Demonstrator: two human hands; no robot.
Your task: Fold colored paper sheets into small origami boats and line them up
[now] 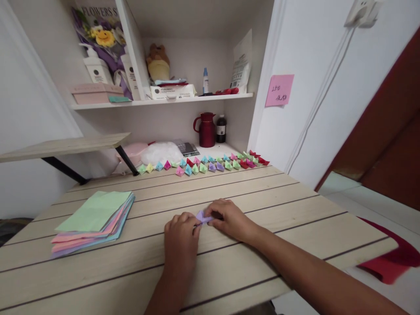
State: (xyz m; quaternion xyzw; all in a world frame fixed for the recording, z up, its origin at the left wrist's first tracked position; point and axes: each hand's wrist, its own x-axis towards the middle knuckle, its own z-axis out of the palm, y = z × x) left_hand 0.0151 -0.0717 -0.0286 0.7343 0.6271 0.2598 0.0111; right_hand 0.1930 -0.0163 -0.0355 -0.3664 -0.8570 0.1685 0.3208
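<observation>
The left hand (180,238) and right hand (229,218) each have a grip closed on a small purple folded paper (202,216), held low on the wooden surface (262,197). Left of the grip lies a stack of coloured sheets (95,221). Beyond it, well apart, runs a row of folded paper shapes (203,165).

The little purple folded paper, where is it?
In the head view, the small purple folded paper sits on the pale wooden table between the left hand and right hand, right of the stack of pastel paper sheets.
</observation>
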